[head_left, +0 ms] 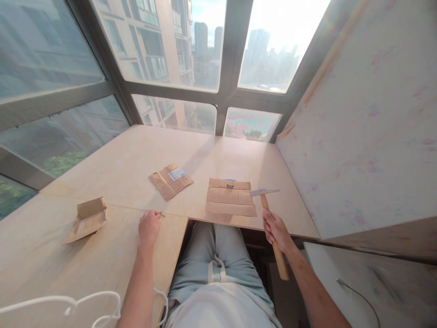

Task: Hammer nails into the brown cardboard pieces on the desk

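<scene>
Gripping the hammer (280,263) lower would likely free its swing, as the right hand (275,229) wraps its fingers round the upper handle, right of the dotted cardboard (229,200), while the left hand (149,224) pinches a thin nail-like piece (162,214) left of that cardboard.

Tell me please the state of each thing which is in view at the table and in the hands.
Hammer: held by its handle, head raised.
Right hand: closed around the handle.
Left hand: fingers curled.
Small dark piece: at left fingertips; pinched or not, unclear.
Dotted cardboard: spread open, creased.
Dark pins: clustered at its far part.
Labelled cardboard: opened, creased.
Leftmost cardboard: folded, flap raised.
White cable: looped.
</scene>
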### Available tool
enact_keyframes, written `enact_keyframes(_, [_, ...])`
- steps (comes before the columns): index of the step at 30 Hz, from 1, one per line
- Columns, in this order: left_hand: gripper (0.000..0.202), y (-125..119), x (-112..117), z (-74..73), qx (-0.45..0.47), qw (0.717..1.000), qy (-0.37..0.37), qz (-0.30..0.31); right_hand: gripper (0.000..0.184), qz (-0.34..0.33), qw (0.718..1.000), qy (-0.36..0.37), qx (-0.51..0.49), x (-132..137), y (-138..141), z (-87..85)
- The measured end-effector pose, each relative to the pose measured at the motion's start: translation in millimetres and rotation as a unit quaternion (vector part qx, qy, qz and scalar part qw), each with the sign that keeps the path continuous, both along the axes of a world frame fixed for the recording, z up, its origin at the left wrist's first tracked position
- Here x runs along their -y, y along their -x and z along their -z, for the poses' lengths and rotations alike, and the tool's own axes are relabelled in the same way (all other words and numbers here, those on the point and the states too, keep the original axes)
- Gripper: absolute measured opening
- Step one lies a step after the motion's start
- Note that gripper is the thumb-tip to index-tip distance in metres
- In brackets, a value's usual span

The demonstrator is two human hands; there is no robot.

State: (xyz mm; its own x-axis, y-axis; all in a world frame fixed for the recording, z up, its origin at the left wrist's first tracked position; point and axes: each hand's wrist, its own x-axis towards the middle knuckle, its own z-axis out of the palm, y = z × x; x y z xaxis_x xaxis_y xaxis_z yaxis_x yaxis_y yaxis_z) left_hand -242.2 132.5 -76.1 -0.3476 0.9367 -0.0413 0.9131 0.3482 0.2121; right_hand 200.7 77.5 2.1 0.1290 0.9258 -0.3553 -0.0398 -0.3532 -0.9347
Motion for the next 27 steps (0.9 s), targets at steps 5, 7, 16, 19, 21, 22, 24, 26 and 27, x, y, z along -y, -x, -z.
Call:
enact_keyframes(5, [0.024,3.5,-0.9,4.2,0.012,0.999,-0.042,-0.009,0.046,0.008,1.0,0.006,-0.004,-2.7,2.8,-0.1])
enact_keyframes(7, [0.022,5.5,-2.1,3.8,0.033,0.997,-0.074,-0.019,0.046,0.011,1.0,0.008,-0.005,-2.9,3.1,0.3])
enact_keyframes(16, [0.017,12.7,8.1,-25.9,0.254,0.918,-0.273,-0.135,0.047,0.018,1.0,0.01,0.008,2.0,-1.9,4.9])
enact_keyframes(19, [0.027,15.0,14.5,-37.5,0.287,0.885,-0.319,-0.181,0.046,0.018,1.0,0.008,0.003,2.3,-3.4,4.8])
enact_keyframes(21, [0.034,16.0,16.4,-44.2,0.299,0.87,-0.339,-0.199,0.046,0.019,1.0,0.007,-0.001,1.6,-3.0,4.4])
enact_keyframes(22, [0.037,15.4,16.3,-47.8,0.308,0.863,-0.346,-0.203,0.047,0.02,1.0,0.007,-0.003,1.1,-2.3,4.1])
enact_keyframes(24, [0.041,9.7,13.8,-56.8,0.34,0.846,-0.357,-0.204,0.047,0.02,1.0,0.007,-0.007,0.3,-0.2,3.4])
enact_keyframes(26, [0.04,-4.3,8.6,-69.6,0.387,0.827,-0.363,-0.185,0.048,0.019,1.0,0.009,-0.011,-0.2,2.3,2.7])
enact_keyframes(27, [0.038,-14.6,5.0,-77.4,0.412,0.818,-0.365,-0.168,0.048,0.018,1.0,0.011,-0.014,-0.2,3.5,2.5])
